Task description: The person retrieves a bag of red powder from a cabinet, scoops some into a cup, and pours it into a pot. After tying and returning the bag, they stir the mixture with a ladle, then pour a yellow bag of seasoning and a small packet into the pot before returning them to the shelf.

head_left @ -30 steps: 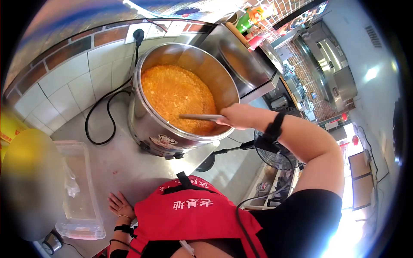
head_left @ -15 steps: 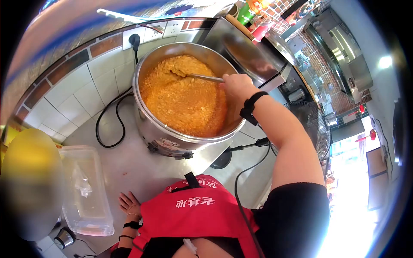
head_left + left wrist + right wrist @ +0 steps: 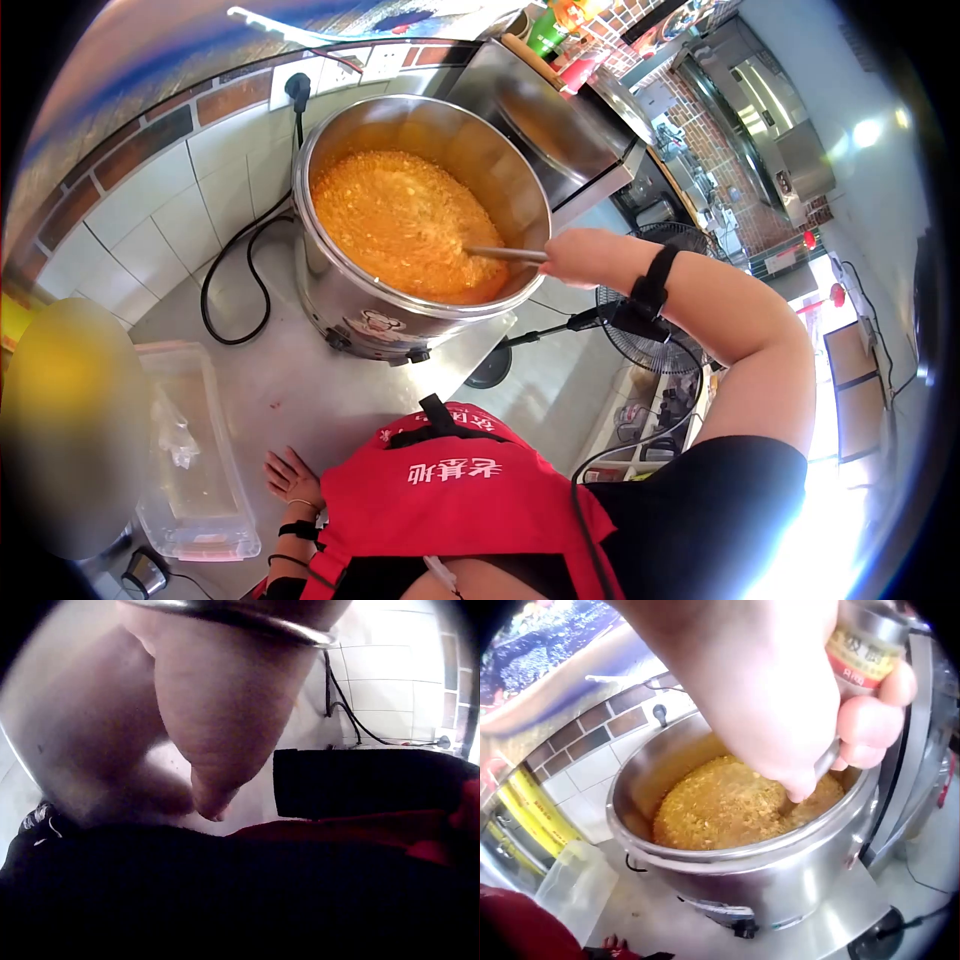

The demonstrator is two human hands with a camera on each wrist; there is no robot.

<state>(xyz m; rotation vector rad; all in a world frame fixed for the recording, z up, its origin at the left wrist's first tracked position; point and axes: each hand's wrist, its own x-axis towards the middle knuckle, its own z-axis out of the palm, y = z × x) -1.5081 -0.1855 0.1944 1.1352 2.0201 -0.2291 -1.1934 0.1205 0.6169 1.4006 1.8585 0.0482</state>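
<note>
A round steel pot holds an orange, grainy liquid mixture. Over its right rim the right hand grips the handle of a metal utensil, whose lower end is under the mixture. In the right wrist view the right hand has its fingers curled round the handle, which bears a label. The left hand rests on the steel table with fingers spread, beside the red apron. In the left wrist view the left hand shows close up and holds nothing visible.
A clear plastic box stands on the table at the left, near a blurred rounded object. A black cord loops beside the pot. A steel appliance stands behind it, and a fan to the right.
The right hand has moved from the far side of the pot toward its near right rim, and the utensil's end has sunk into the mixture. The left hand stays on the table.
</note>
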